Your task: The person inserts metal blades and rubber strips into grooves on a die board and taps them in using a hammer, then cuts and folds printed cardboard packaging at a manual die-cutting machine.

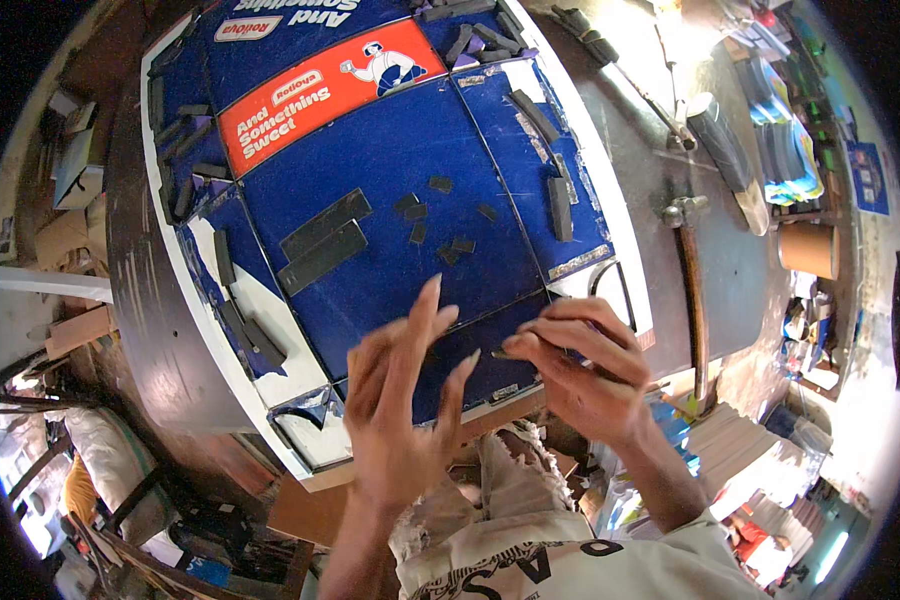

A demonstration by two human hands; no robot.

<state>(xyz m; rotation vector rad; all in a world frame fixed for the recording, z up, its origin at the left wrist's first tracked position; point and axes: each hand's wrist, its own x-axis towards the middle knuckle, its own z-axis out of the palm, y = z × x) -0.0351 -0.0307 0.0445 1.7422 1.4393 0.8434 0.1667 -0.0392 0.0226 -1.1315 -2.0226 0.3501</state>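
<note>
A large board covered in blue sheet (390,170) with an orange printed panel (320,90) lies on a dark workbench. Several small dark strips and chips lie on the blue sheet, among them two long strips (322,240) near the middle. My left hand (395,410) hovers over the board's near edge with its fingers spread and nothing in it. My right hand (580,365) is pinched at the fingertips on a small dark piece (505,353) just above the blue sheet, close to my left fingertips.
A hammer (690,290) lies on the bench to the right of the board, beside a dark roll (720,140). A brown cylinder (808,250) and stacked goods stand at the far right. Cardboard scraps and clutter sit at the left and below.
</note>
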